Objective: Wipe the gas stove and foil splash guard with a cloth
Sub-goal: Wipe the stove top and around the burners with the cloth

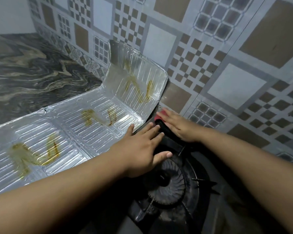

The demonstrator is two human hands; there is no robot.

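Note:
A black gas stove (189, 215) with a round burner (166, 184) and pan-support prongs sits low in the middle. Beside it on the left stands a ribbed foil splash guard (98, 112), folded in panels and streaked with yellow-brown grease. My left hand (142, 147) lies with straight fingers across the foil's lower edge and the stove's dark far part, thumb by the burner. My right hand (178, 125) presses flat on a red cloth (161, 114) at the stove's back corner; only a bit of the cloth shows beyond the fingertips.
A patterned tiled wall (210, 56) rises right behind the stove and foil. A dark marbled countertop (32, 70) stretches away to the left of the foil guard. The room is dim.

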